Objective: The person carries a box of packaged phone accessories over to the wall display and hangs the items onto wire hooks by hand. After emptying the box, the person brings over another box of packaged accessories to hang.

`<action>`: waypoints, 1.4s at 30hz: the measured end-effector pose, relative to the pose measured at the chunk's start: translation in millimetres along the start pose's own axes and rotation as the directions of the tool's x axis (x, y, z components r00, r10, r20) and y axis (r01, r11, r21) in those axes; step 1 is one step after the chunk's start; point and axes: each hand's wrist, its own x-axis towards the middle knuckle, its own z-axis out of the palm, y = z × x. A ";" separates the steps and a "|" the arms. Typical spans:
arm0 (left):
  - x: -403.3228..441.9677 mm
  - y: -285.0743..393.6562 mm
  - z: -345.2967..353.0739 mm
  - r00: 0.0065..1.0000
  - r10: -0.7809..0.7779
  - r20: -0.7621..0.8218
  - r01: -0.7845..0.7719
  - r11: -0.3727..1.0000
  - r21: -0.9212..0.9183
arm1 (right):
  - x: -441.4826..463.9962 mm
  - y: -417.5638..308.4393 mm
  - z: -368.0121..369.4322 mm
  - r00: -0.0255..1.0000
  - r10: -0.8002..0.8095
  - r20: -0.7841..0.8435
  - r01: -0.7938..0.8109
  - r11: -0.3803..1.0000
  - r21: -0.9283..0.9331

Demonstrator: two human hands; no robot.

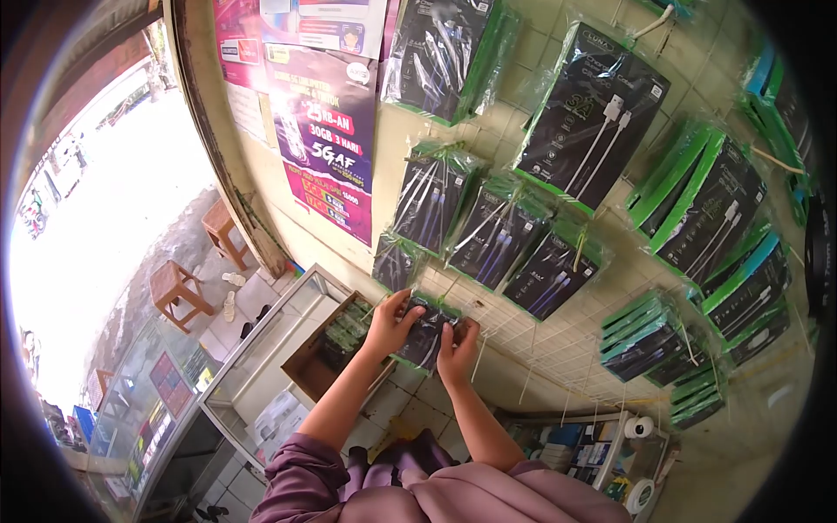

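A small black-and-green cable package [425, 335] in clear plastic is held between both hands in front of the wall rack. My left hand [394, 324] grips its left side, thumb on the front. My right hand [457, 350] holds its right side, the thumb also on the front face. Just above the held package hang similar small packages, among them one with a white cable picture [433, 199] and one with a blue cable picture [498, 231]. Larger black cable boxes with green edges [595, 113] hang higher up.
An open cardboard box [301, 368] with green packages inside stands left of my hands by a glass display case [228, 383]. Posters [324, 139] cover the wall at left. Wooden stools [177, 290] stand near the doorway. A shelf with rolls [639, 427] is at lower right.
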 end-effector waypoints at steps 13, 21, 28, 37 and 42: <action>4.6 -38.1 9.2 0.998 -0.057 0.040 0.063 0.988 -0.144 | 4.6 6.4 -2.8 0.998 -0.059 0.038 0.059 0.998 0.002; 56.5 -43.9 62.3 0.998 0.048 -0.037 -0.050 0.996 -0.075 | 63.7 42.7 4.7 0.997 0.054 -0.058 -0.063 0.985 -0.162; 73.7 -72.7 93.3 0.996 0.086 0.030 -0.091 0.953 0.290 | 92.7 103.9 -7.0 0.963 0.223 0.153 -0.112 0.844 -0.524; -34.7 -127.1 3.0 0.999 0.030 0.021 -0.036 0.898 0.438 | -34.9 42.1 15.2 0.856 -0.230 0.463 0.387 0.880 -0.276; -59.5 -181.5 -38.2 0.977 -0.125 0.175 -0.051 0.658 0.751 | -120.4 92.6 75.9 0.637 0.030 0.771 0.353 0.877 -0.325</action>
